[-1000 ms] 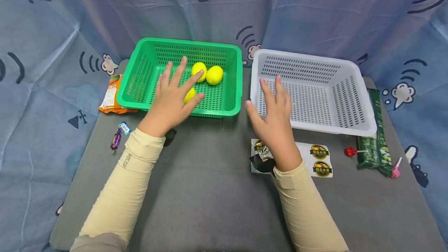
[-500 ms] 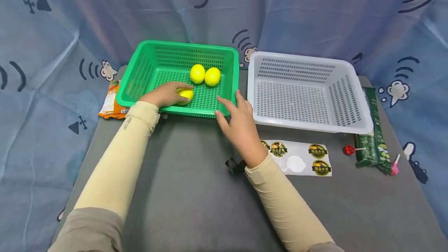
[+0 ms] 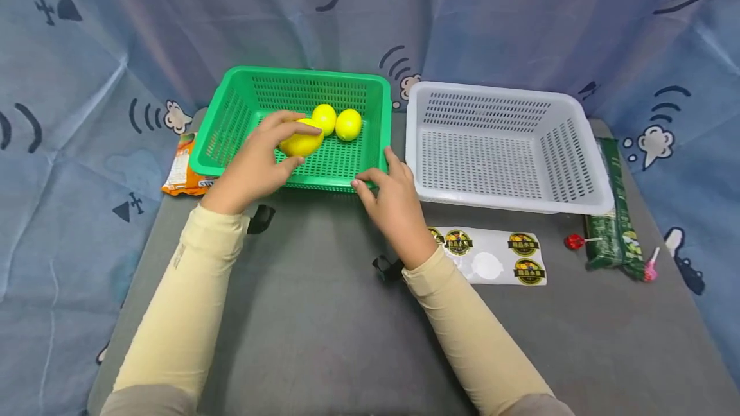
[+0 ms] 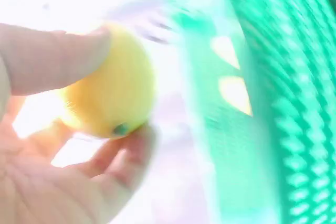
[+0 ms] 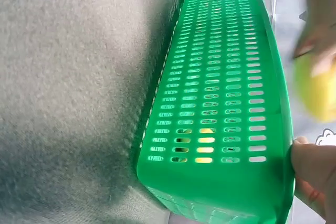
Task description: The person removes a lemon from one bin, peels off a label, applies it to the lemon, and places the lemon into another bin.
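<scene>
My left hand (image 3: 260,159) grips a lemon (image 3: 304,141) above the green basket (image 3: 370,180). In the left wrist view, the thumb lies on one side of the lemon (image 4: 128,87) and the fingertips on the other; a dark green spot marks its end. Two more lemons sit side by side in the basket, the left lemon (image 3: 324,119) touching the right lemon (image 3: 349,125). My right hand (image 3: 396,207) holds the basket's front right corner. The right wrist view has its thumb (image 5: 310,158) against the green rim, with the other fingers partly hidden behind.
A white basket (image 3: 491,201) stands to the right. In front of it lies a sticker sheet (image 3: 500,249). Farther right are a green packet (image 3: 615,236), a red lollipop (image 3: 574,241) and a pink lollipop (image 3: 650,270). An orange packet (image 3: 184,169) lies left of the green basket.
My left hand came down into the green basket, took hold of the front lemon and has lifted it. My right hand moved left from the white basket to the green basket's corner.
</scene>
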A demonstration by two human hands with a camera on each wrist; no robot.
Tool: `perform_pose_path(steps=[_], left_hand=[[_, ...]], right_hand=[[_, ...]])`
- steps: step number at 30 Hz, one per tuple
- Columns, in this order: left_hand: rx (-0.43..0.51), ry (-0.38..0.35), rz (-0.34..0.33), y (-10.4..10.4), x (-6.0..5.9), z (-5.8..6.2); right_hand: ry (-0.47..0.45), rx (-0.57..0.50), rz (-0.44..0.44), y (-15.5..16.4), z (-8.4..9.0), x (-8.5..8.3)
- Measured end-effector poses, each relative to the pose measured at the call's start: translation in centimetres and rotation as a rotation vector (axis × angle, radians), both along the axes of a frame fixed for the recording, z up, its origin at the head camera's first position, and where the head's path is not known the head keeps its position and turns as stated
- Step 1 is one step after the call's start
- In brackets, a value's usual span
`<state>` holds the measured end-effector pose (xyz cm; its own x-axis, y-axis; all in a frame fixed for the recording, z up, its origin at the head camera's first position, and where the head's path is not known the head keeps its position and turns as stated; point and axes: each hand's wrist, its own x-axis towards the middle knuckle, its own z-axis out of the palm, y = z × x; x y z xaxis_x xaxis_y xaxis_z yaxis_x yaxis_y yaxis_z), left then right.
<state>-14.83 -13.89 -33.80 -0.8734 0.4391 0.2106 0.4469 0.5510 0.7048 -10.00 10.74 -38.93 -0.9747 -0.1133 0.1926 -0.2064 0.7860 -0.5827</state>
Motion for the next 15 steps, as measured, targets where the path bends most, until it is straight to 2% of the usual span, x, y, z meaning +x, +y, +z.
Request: perform_pose_path(steps=[2, 3, 5, 7, 9, 11, 13, 15], left_hand=[[0.016, 0.041, -0.067, 0.3, 3.1, 0.8], [0.016, 0.049, -0.100, 0.5, 4.4, 0.7], [0.007, 0.038, -0.153, 0.9, 6.7, -0.6], [-0.032, 0.003, -0.171, 1.5, 8.2, -2.8], [-0.111, -0.016, -0.178, 2.0, 9.2, -5.6], [-0.187, -0.014, -0.179, 2.5, 9.8, -7.7], [-0.251, 0.006, -0.187, 2.9, 10.0, -9.0], [-0.282, 0.018, -0.183, 3.1, 10.2, -9.1]], right_hand=[[0.007, 0.009, 0.001, 0.0, 0.2, -0.1], [0.008, 0.013, 0.000, 0.1, 0.3, -0.1], [0.006, 0.021, -0.002, 0.1, 0.5, -0.1], [0.003, 0.026, -0.002, 0.1, 0.7, -0.1], [-0.001, 0.028, 0.000, 0.0, 0.7, -0.1], [-0.007, 0.028, 0.001, -0.1, 0.7, -0.2], [-0.017, 0.027, 0.006, -0.2, 0.7, -0.2], [-0.033, 0.029, 0.021, -0.2, 0.8, -0.2]])
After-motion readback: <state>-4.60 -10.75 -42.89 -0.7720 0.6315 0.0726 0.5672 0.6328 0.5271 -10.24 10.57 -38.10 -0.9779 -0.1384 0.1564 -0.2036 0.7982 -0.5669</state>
